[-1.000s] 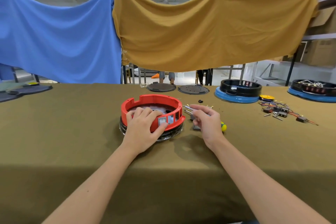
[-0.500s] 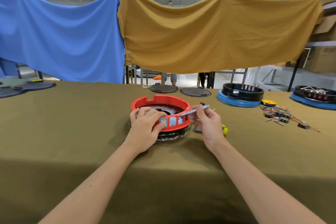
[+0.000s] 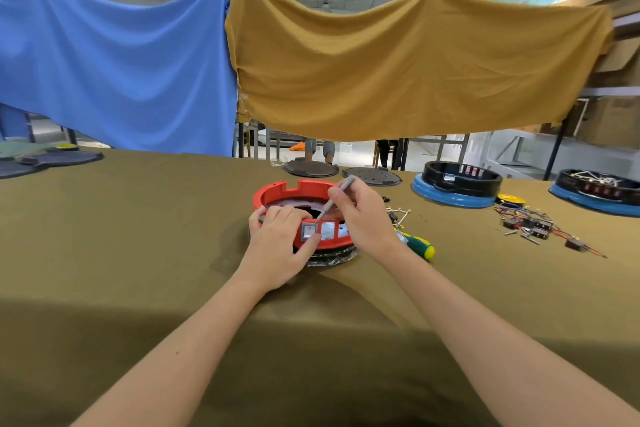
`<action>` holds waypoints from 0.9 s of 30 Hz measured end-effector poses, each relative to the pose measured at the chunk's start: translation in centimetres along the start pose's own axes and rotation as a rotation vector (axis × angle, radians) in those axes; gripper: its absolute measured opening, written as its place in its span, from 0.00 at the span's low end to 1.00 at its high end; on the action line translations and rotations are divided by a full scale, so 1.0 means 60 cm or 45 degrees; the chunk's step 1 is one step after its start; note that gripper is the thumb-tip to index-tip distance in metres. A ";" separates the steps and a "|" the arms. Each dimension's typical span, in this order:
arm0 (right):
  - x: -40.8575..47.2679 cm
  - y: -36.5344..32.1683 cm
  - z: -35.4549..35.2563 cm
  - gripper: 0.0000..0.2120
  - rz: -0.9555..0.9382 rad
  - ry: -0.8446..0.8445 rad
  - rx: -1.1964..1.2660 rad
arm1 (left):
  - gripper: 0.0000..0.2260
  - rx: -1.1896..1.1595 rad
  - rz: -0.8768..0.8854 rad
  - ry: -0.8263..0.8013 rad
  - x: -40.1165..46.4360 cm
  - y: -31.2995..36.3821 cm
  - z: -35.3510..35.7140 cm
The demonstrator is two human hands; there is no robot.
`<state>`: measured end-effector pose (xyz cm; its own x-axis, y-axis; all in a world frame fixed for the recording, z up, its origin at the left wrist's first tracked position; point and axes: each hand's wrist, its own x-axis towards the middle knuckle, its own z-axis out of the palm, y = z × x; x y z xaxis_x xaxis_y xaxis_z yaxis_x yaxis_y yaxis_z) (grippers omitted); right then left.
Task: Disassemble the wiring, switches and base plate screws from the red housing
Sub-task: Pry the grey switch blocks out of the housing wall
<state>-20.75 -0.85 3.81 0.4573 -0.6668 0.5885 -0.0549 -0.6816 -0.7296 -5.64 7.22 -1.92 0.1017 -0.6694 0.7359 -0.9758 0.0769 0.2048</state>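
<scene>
While the left hand (image 3: 280, 246) clasps the red housing (image 3: 277, 196), right-hand fingers (image 3: 341, 196) pinch a grey tool (image 3: 334, 199), hiding a green screwdriver (image 3: 417, 244).

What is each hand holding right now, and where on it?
The right hand pinches a thin grey tool around mid-shaft, tip down inside the red housing. The left hand grips the housing's near rim, thumb by the switch.
</scene>
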 end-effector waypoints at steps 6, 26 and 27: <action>0.003 -0.015 -0.003 0.08 -0.065 -0.136 -0.230 | 0.21 0.018 -0.007 -0.006 0.001 0.000 -0.001; 0.050 -0.051 -0.005 0.09 0.094 -0.343 -0.281 | 0.17 0.014 -0.010 -0.033 0.001 0.002 -0.005; 0.056 -0.053 -0.007 0.09 0.132 -0.369 -0.270 | 0.17 0.011 -0.010 -0.033 0.001 0.002 -0.006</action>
<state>-19.41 -1.05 8.23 0.6704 -0.6431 0.3701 -0.2828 -0.6826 -0.6738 -5.69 7.44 -1.65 0.1045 -0.6887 0.7175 -0.9766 0.0652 0.2048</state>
